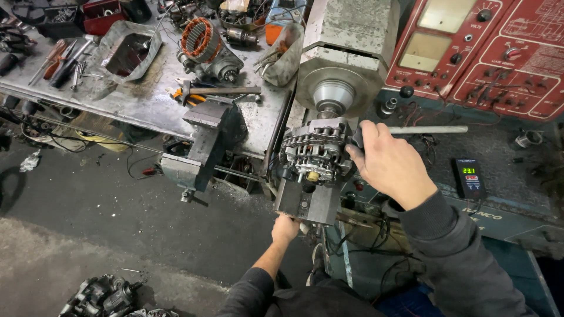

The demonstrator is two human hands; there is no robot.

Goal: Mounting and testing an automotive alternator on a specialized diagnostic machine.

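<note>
A grey alternator (314, 154) sits clamped on a test bench, its shaft end against the round steel drive head (332, 94) above it. My right hand (389, 165) grips a black handle at the alternator's right side, from which a long metal bar (429, 130) runs right. My left hand (285, 228) reaches up under the dark metal mounting block (305, 202) below the alternator, its fingers closed on something hidden beneath the block.
A bench vise (205, 144) hangs off the edge of a cluttered metal workbench (141, 100) with a stator (201, 40) and hand tools. A red instrument panel (487, 53) stands at right, a small digital meter (470, 178) below it. Alternator parts (103, 296) lie on the floor.
</note>
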